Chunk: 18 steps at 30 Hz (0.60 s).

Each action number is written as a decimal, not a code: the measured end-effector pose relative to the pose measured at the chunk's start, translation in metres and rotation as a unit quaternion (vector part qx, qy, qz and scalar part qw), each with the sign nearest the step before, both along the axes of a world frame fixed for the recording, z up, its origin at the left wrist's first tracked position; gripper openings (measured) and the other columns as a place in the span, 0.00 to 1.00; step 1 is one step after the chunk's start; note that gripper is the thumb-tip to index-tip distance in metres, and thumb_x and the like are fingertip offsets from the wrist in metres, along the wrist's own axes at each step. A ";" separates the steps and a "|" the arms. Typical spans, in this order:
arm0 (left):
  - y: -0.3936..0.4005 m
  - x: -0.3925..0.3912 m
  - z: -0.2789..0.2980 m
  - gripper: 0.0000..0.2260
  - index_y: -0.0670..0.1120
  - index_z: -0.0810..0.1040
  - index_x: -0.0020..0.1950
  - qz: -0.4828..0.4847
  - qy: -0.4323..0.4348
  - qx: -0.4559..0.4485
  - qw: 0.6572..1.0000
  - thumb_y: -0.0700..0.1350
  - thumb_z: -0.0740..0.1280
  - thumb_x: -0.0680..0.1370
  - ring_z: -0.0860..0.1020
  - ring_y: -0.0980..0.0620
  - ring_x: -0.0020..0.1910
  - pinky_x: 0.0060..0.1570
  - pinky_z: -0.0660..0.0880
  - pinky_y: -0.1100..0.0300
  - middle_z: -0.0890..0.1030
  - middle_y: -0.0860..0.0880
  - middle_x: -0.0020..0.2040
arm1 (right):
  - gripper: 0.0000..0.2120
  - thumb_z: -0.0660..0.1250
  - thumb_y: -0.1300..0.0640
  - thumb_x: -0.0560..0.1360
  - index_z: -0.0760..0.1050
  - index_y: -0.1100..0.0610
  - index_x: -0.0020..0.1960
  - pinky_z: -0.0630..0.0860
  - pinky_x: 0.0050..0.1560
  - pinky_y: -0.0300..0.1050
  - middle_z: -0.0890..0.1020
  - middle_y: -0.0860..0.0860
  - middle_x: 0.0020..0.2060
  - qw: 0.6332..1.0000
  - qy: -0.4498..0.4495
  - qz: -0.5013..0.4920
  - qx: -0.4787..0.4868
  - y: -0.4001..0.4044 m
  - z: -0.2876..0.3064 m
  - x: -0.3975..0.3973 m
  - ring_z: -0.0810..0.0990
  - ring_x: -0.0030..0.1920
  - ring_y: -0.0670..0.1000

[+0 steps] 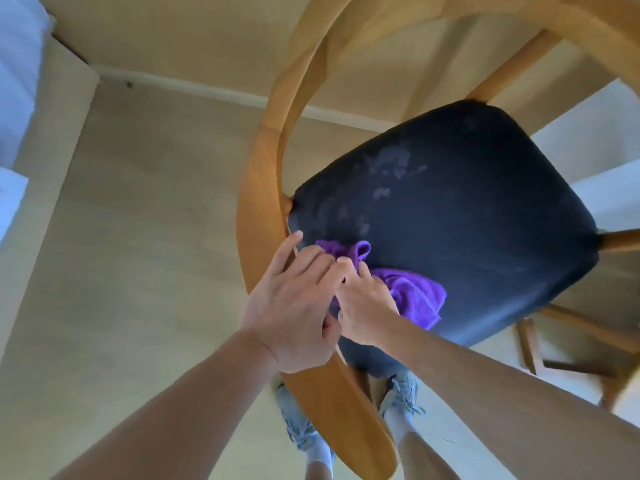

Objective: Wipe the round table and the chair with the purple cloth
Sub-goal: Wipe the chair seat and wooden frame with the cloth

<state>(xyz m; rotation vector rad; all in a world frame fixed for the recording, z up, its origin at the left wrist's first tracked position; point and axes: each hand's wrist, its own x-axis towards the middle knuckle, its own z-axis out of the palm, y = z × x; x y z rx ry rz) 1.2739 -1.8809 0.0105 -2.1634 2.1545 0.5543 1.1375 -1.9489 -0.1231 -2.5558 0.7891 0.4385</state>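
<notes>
Purple cloth lies bunched on the near-left part of the black seat pad of the wooden chair. The person stands behind the curved backrest and reaches over it with both arms.

Right hand: grip clenched on the cloth, fingers curled into the folds and pressing them against the pad. Left hand: rests on the backrest rail, its fingertips at the upper edge of the cloth; whether this grip pinches the fabric cannot be told.

Progress, as judged from the seat: pale smears remain across the middle and the left part of the pad, beyond the cloth. Seat wiping therefore appears to be under way but incomplete. No difference in cleanliness can be read on the backrest or on the legs at lower right.

The round table is not identifiable here; pale panels at right are cut off by the frame edge. Its status cannot be assessed.
</notes>
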 end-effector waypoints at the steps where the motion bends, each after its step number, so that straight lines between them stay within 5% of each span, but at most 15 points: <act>1: 0.001 0.000 0.000 0.22 0.48 0.77 0.64 0.011 0.001 -0.005 1.000 0.54 0.59 0.73 0.74 0.46 0.66 0.82 0.50 0.44 0.80 0.51 0.60 | 0.25 0.69 0.54 0.67 0.69 0.51 0.63 0.77 0.42 0.54 0.65 0.54 0.66 0.997 -0.007 0.076 0.021 0.006 0.002 -0.017 0.72 0.58 0.60; 4: 0.004 -0.001 0.000 0.24 0.48 0.78 0.66 0.034 0.002 -0.008 0.999 0.53 0.60 0.73 0.71 0.46 0.71 0.83 0.46 0.43 0.80 0.50 0.65 | 0.17 0.66 0.55 0.68 0.75 0.51 0.57 0.72 0.38 0.50 0.67 0.52 0.61 0.972 0.029 0.209 0.106 -0.005 0.013 -0.043 0.72 0.58 0.58; 7: 0.004 0.000 -0.001 0.24 0.48 0.76 0.66 0.038 0.004 -0.018 0.999 0.53 0.61 0.72 0.70 0.46 0.73 0.83 0.46 0.43 0.79 0.49 0.67 | 0.15 0.66 0.55 0.71 0.74 0.50 0.57 0.74 0.44 0.49 0.66 0.50 0.61 0.989 -0.055 0.079 0.115 -0.045 0.022 -0.010 0.72 0.60 0.56; 9: 0.004 0.000 -0.001 0.26 0.47 0.75 0.68 0.042 0.006 -0.020 0.999 0.52 0.63 0.71 0.70 0.46 0.73 0.83 0.47 0.43 0.78 0.49 0.67 | 0.22 0.66 0.57 0.71 0.71 0.49 0.65 0.76 0.52 0.51 0.63 0.50 0.67 0.984 -0.124 -0.056 0.112 -0.081 0.021 0.034 0.69 0.65 0.57; 11: 0.004 0.001 0.001 0.26 0.46 0.76 0.67 0.041 0.010 -0.016 0.999 0.50 0.64 0.69 0.70 0.46 0.73 0.83 0.48 0.43 0.79 0.48 0.67 | 0.34 0.67 0.58 0.70 0.64 0.49 0.75 0.72 0.63 0.56 0.56 0.52 0.76 0.984 -0.096 -0.101 0.110 -0.112 0.011 0.077 0.61 0.72 0.60; 15: 0.002 0.001 0.004 0.25 0.45 0.78 0.66 0.029 0.011 -0.009 0.999 0.49 0.63 0.69 0.72 0.45 0.71 0.82 0.50 0.42 0.80 0.48 0.65 | 0.45 0.70 0.56 0.70 0.52 0.50 0.81 0.47 0.78 0.63 0.47 0.51 0.82 0.997 0.013 -0.061 0.039 -0.101 -0.016 0.110 0.47 0.79 0.64; 18: 0.000 0.001 0.008 0.25 0.47 0.78 0.66 0.028 -0.002 0.011 1.000 0.51 0.62 0.71 0.72 0.45 0.71 0.82 0.49 0.43 0.80 0.48 0.66 | 0.34 0.68 0.54 0.75 0.60 0.52 0.78 0.53 0.78 0.63 0.60 0.52 0.78 0.995 -0.074 0.063 -0.006 -0.058 -0.023 0.077 0.59 0.77 0.63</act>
